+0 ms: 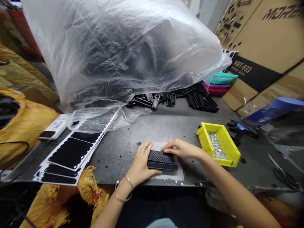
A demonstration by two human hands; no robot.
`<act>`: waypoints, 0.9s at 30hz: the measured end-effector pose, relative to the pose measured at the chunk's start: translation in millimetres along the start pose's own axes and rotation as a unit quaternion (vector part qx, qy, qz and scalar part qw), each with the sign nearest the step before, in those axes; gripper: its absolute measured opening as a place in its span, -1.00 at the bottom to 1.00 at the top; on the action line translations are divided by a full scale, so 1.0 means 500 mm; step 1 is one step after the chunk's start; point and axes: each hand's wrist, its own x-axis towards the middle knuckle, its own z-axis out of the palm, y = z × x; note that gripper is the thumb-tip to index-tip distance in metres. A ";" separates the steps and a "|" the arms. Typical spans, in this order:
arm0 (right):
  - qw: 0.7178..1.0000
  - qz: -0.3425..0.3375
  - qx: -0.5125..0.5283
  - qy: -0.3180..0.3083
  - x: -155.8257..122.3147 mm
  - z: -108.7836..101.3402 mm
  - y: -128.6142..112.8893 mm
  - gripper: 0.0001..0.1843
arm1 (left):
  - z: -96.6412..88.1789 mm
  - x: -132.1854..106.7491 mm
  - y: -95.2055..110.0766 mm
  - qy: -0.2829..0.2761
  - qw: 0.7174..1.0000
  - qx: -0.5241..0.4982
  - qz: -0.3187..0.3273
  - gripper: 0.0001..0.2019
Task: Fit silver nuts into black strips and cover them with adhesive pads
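Side by side on a light grey sheet lie black strips with a raised diamond-like texture. My left hand is closed around their left end, with the thumb along the near side and the fingers over the far side. From the right, my right hand reaches in with bent fingers gripping the strips' far edge near the right end. What its fingertips touch underneath is hidden. Two bracelets circle my left wrist.
A yellow bin of small metal parts stands right. Scissors lie beyond it. Behind are loose black pieces and a big plastic bag. Black cut-out sheets and a white device lie left. Cartons stand at right.
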 end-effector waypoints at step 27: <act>0.981 0.013 -0.014 0.194 -0.056 0.021 0.009 -0.71 | 0.021 -0.049 0.029 0.140 0.990 0.029 -0.006 0.07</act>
